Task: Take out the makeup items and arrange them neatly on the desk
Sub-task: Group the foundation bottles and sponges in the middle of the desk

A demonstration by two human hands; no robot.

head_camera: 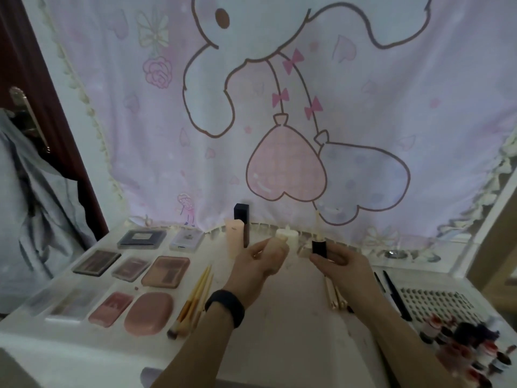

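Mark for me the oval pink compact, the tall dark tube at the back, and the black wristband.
oval pink compact [148, 313], head view, middle of lid
tall dark tube [242, 212], head view, upper body
black wristband [225, 306], head view, band's outer face

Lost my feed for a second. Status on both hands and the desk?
Left hand shut on cream bottle. Right hand shut on black-capped tube. Palettes and brushes laid out left. Nothing blocking mid-desk.

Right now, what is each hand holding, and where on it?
Left hand: pale cream bottle, wrapped around its lower body. Right hand: dark-capped tube, held at its lower end, cap upward.
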